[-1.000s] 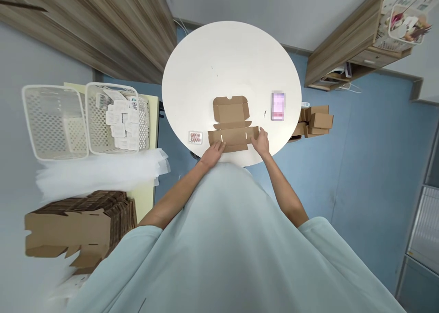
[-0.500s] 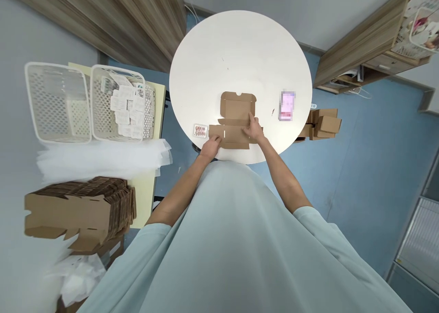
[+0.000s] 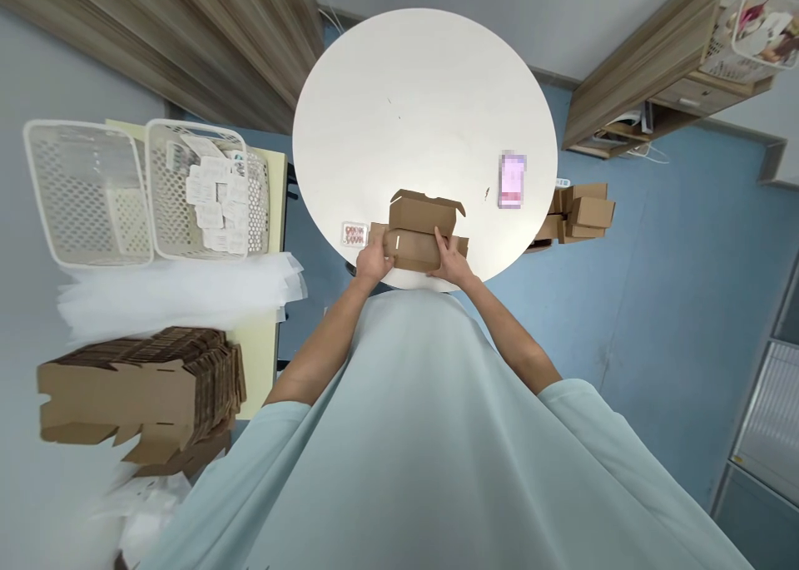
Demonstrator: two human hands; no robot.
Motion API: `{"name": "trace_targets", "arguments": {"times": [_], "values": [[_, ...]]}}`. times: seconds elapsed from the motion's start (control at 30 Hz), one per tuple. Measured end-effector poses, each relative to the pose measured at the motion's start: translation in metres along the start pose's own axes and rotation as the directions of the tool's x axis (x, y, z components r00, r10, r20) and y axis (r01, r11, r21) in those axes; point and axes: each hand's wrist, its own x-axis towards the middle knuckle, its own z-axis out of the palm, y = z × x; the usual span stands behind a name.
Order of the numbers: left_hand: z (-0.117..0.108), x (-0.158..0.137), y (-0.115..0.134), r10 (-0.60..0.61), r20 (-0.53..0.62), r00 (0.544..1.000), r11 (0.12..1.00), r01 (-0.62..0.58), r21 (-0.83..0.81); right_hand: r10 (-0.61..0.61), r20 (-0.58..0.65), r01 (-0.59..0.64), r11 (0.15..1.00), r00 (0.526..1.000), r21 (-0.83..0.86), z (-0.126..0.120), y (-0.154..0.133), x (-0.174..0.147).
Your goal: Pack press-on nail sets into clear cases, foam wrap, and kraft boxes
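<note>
A brown cardboard box (image 3: 423, 214), partly folded, lies near the front edge of the round white table (image 3: 418, 79). Its lid panel stands raised at the back, and side flaps stick out left and right. My left hand (image 3: 373, 262) is closed on the box's left end, thumb over the cardboard. At the right end, my right hand (image 3: 450, 262) grips the box, with its fingers over the inside and the thumb near the front edge. Just left of my left hand sits a small clear pack (image 3: 354, 235) with reddish pieces in it.
A phone (image 3: 512, 180) with a blurred screen lies on the table's right. To the left are white baskets (image 3: 150, 212), one holding small white packets, white wrapping sheets (image 3: 181, 291) and stacked flat cardboard boxes (image 3: 125, 395). Folded boxes (image 3: 587, 212) stand beyond the table's right edge.
The flat cardboard has been folded: its back panel now stands up and its front wall is raised. Both hands have shifted to grip its ends. The view has moved slightly.
</note>
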Motion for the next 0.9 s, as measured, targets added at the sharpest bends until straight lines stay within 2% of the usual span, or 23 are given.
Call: {"name": "trace_targets", "arguments": {"times": [0.17, 0.43, 0.53, 0.6, 0.67, 0.8, 0.9], "values": [[0.000, -0.001, 0.006, 0.042, 0.007, 0.999, 0.991, -0.042, 0.124, 0.024, -0.003, -0.024, 1.000, 1.000, 0.007, -0.002, 0.004, 0.003], [-0.006, 0.004, 0.010, 0.059, -0.009, 0.998, 0.993, -0.058, 0.098, 0.079, -0.054, -0.078, 0.997, 0.995, 0.016, -0.009, 0.010, 0.015], [-0.011, 0.002, 0.007, 0.047, -0.102, 0.994, 0.995, -0.038, 0.090, 0.085, -0.049, -0.085, 0.996, 0.995, 0.014, -0.008, 0.008, 0.015], [-0.014, 0.000, 0.004, -0.008, -0.200, 0.980, 0.996, 0.025, 0.087, 0.085, -0.042, -0.085, 0.996, 0.995, 0.017, -0.009, 0.007, 0.014], [-0.017, -0.001, 0.002, -0.070, -0.235, 0.970, 0.994, 0.089, 0.069, 0.083, -0.035, -0.082, 0.996, 0.996, 0.019, -0.009, 0.007, 0.013], [-0.022, 0.002, 0.002, -0.157, -0.143, 0.977, 0.987, 0.160, 0.006, 0.080, -0.022, -0.080, 0.997, 0.997, 0.017, -0.010, 0.009, 0.015], [-0.023, 0.003, 0.009, -0.136, -0.127, 0.982, 0.990, 0.132, -0.042, 0.075, -0.023, -0.074, 0.997, 0.997, 0.024, -0.009, 0.010, 0.016]]}}
